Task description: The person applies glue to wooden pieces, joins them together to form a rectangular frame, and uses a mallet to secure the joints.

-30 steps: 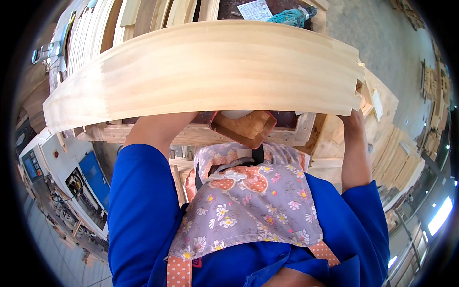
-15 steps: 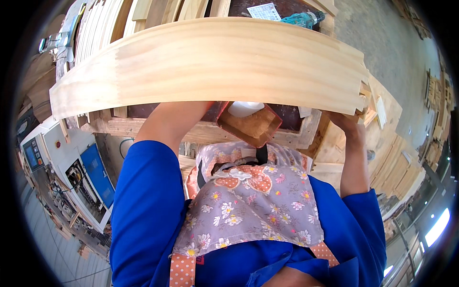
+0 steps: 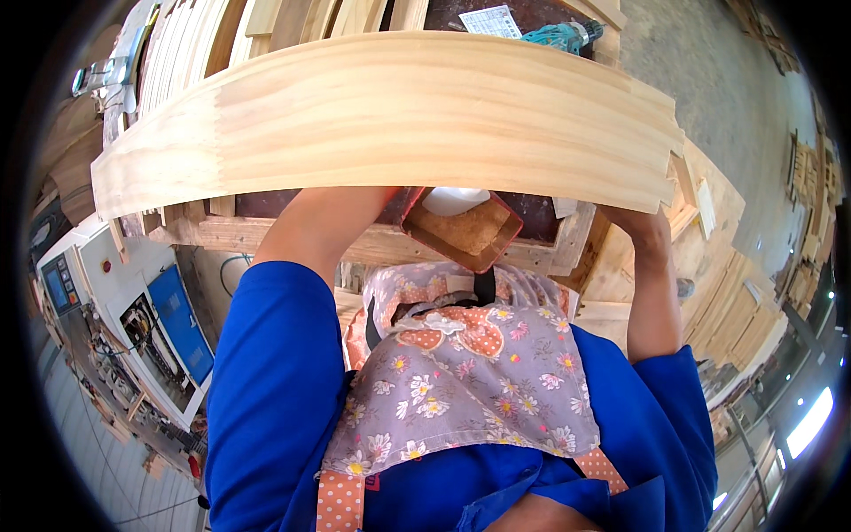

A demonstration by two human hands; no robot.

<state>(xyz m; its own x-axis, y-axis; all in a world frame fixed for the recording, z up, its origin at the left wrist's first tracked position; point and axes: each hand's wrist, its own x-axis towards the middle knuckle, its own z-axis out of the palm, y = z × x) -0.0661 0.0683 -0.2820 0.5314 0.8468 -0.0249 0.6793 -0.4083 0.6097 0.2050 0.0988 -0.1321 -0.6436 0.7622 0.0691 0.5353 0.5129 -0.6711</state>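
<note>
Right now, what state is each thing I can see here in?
Wooden panel: lifted, held flat across the view at chest height.
Right hand: gripping the panel's right end from below.
Left hand: hidden behind the panel; only the raised forearm shows.
Red tray: open, tilted, holding brown dust.
Teal power drill: lying on the bench, untouched.
Paper sheet: lying flat on the bench.
Machine cabinet: door open, wiring exposed.

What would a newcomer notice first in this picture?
A wide pale wooden board fills the top of the picture. The right hand grips its right end, while the left hand is hidden behind it. Below the board sits a red box, above a flowered apron.
</note>
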